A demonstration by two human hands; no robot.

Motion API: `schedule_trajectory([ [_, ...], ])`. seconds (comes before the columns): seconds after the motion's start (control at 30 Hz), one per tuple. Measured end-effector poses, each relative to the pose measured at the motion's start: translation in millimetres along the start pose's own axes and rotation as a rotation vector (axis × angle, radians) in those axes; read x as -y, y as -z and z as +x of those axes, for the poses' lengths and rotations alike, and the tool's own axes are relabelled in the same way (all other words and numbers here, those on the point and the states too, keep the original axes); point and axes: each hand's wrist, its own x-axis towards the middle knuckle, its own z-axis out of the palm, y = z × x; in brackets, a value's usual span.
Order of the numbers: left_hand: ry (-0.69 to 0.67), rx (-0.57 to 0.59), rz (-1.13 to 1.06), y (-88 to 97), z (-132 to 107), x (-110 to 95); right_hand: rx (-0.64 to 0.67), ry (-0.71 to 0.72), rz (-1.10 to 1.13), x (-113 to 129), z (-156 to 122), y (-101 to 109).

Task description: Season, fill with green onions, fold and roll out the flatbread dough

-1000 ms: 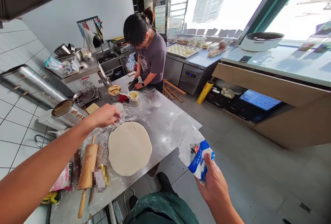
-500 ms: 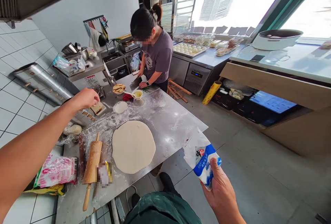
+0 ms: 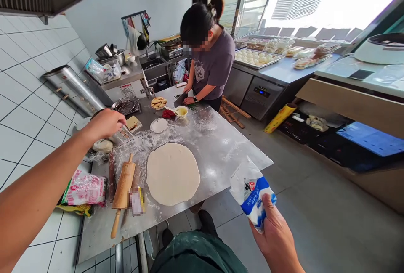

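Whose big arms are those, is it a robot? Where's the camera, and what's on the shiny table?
No robot! Those are a person's bare arms. The camera is worn on that person's head, looking forward and down. On the metal table lie a flat, round sheet of what looks like dough and a wooden rolling pin. The right hand holds a blue-and-white bag. By the left hand's fingers is a thin shiny thing; I can't tell what. Across the table, another person has a knife.
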Motion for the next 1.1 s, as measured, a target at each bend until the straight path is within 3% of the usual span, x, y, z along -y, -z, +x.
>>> schedule_trajectory([
  [0.2, 0.013, -0.099, 0.010, 6.0, 24.3, -0.3, 0.031, 0.005, 0.005, -7.4, -5.6, -12.7],
  [0.33, -0.038, -0.117, -0.011, 3.8, 49.4, -20.2, 0.071, 0.067, -0.060, -8.0, -12.3, -17.2],
  [0.47, -0.149, -0.145, 0.007, -0.8, 81.9, -48.7, -0.011, -0.012, -0.010, -4.7, -14.6, -18.0],
  [0.63, -0.100, -0.126, 0.063, -4.5, 112.8, -62.4, -0.052, -0.044, 0.020, 4.5, -12.5, -5.2],
  [0.77, -0.103, -0.021, 0.045, -10.2, 118.7, -67.9, -0.078, 0.001, 0.008, 4.7, 2.3, 21.4],
  [0.9, -0.171, 0.020, 0.019, -23.7, 119.5, -92.4, -0.028, 0.105, -0.110, 0.5, 17.5, 45.1],
  [1.1, -0.269, 0.037, -0.013, -45.8, 127.1, -128.0, -0.052, 0.166, -0.064, 8.1, 10.3, 38.6],
])
